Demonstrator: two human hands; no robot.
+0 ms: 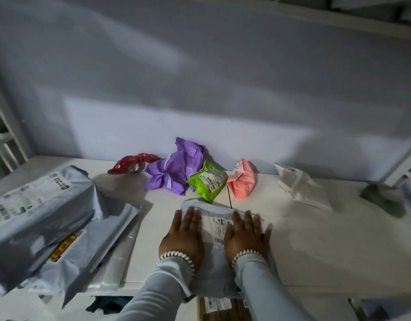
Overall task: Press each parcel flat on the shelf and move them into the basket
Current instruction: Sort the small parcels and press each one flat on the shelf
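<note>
Two hands pressed palm-down on one grey parcel (217, 230) at the front edge of the white shelf (315, 246). Left hand (182, 235) flat on the parcel's left part, fingers straight and close together; right hand (246, 232) flat on its right part, fingers straight and slightly spread. Long axis of the parcel running front to back, far end toward the wall, near end overhanging the shelf edge. Pale grey plastic, wrinkled, with a white printed shipping label (217, 228) showing between the two hands.

Behind it, along the wall, left to right: crumpled red parcel (132, 165); crumpled purple parcel (176, 167), the largest of the row; green parcel (208, 180) with a white label, touching the purple one; pink parcel (242, 179) just beside the green; white parcel (302, 187) well apart to the right.

At the left, large grey parcels (44, 218) stacked and overlapping, the lower one bearing a yellow sticker. At the far right, small dark grey parcel (383, 195), blurred. Beaded bracelets on both wrists over pale sleeves. Below the shelf edge, brown carton (223, 309) with labels.
</note>
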